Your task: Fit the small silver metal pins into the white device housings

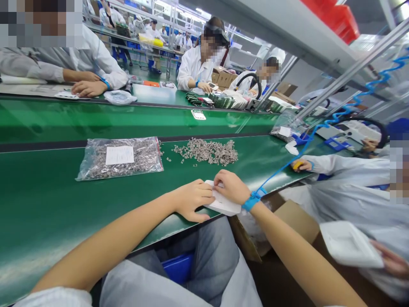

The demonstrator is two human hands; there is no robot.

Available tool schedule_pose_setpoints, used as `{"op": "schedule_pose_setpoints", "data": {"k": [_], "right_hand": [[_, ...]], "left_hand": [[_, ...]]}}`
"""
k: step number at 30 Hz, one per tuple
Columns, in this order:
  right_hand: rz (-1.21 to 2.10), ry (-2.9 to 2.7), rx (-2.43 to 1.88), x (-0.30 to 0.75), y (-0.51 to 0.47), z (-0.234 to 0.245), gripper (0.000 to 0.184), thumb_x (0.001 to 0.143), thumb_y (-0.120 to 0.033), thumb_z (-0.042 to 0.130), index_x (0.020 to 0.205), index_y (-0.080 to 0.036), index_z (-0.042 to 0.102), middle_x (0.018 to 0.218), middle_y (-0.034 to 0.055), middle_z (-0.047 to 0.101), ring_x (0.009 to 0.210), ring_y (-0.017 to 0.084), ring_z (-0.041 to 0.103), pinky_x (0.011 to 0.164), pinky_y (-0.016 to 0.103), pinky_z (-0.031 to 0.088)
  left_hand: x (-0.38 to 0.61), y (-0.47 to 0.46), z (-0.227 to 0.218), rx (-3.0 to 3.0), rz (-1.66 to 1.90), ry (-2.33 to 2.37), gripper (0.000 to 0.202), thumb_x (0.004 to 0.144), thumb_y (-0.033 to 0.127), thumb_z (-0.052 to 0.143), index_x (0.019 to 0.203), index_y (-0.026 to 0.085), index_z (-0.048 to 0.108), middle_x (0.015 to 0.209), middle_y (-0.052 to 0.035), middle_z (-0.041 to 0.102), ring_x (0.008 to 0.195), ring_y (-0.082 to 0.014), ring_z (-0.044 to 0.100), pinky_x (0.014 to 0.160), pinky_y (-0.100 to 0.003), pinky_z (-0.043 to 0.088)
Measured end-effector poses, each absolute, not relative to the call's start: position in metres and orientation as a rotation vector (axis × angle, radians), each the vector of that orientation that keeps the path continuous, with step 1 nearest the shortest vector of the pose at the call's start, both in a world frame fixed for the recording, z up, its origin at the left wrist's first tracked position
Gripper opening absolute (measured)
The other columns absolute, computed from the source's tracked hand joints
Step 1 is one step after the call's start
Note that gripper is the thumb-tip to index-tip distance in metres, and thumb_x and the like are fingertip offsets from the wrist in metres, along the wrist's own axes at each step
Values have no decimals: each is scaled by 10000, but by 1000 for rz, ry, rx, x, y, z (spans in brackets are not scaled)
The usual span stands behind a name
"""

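Note:
A white plastic cover lies at the near edge of the green work surface, between my two hands. My left hand rests at its left edge, fingers stretched out over the rim and thumb apart. Above the cover's upper part, my right hand is closed in a pinch against it; whatever is between those fingertips is hidden. A blue wrist strap with a cord circles my right wrist. Just beyond the hands spreads a heap of small metal clips or similar parts.
On the left lies a clear bag of small metal parts with a white label. A blue coiled cord runs down from the right. A co-worker's hand at right holds a white cover. An open cardboard box stands below the edge.

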State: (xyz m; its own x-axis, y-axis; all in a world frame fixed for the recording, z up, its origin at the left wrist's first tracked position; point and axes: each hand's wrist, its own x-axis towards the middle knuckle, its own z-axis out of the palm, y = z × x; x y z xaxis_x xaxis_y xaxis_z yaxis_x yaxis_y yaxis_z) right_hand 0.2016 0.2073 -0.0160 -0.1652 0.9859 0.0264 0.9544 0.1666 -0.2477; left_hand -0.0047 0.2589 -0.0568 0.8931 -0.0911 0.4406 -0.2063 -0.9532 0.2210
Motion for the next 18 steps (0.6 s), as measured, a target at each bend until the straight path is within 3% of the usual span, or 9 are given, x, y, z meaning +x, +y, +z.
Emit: {"op": "schedule_pose_setpoints", "data": {"k": [3,5,8,11,14,18], "right_hand": [[327,-2251,-1919,203,211,-13,186,732,-58,744,728,-177,601,762,1,565,714,160,532,653,273,385],[280,-2239,-1888,203,203,-11,197,736,-82,765,763,-179,596,801,11,573,775,180,541,687,285,403],[96,-2216,-1721,203,179,-11,116,838,-167,728,838,-179,612,892,50,592,886,219,523,778,333,423],[-37,-2298,-1569,203,158,-16,58,939,-200,614,932,-167,662,929,79,608,864,227,500,777,358,416],[-118,-2341,-1557,202,150,-23,152,974,-189,549,1007,-173,697,963,83,624,860,226,491,757,361,391],[-226,-2297,-1592,198,150,-29,150,963,-184,577,1016,-193,717,985,68,647,905,227,494,736,361,336]], "left_hand": [[-4,255,-56,2790,605,-219,344,852,484,546,987,179,628,905,-108,643,1035,-280,551,838,-420,369],[-2,253,-57,2767,637,-199,290,876,441,524,939,181,635,887,-98,640,984,-254,560,812,-407,373],[1,253,-59,2723,805,48,221,918,314,466,874,184,640,861,-74,640,899,-211,553,774,-383,366],[6,257,-61,2602,927,589,210,915,267,489,772,182,618,792,-41,622,819,-191,524,735,-364,348],[9,262,-59,2419,828,869,119,854,264,589,767,189,619,730,-2,595,762,-172,504,691,-327,348],[11,264,-56,2392,694,835,110,850,277,605,786,214,668,709,18,601,737,-163,501,675,-313,346]]}}
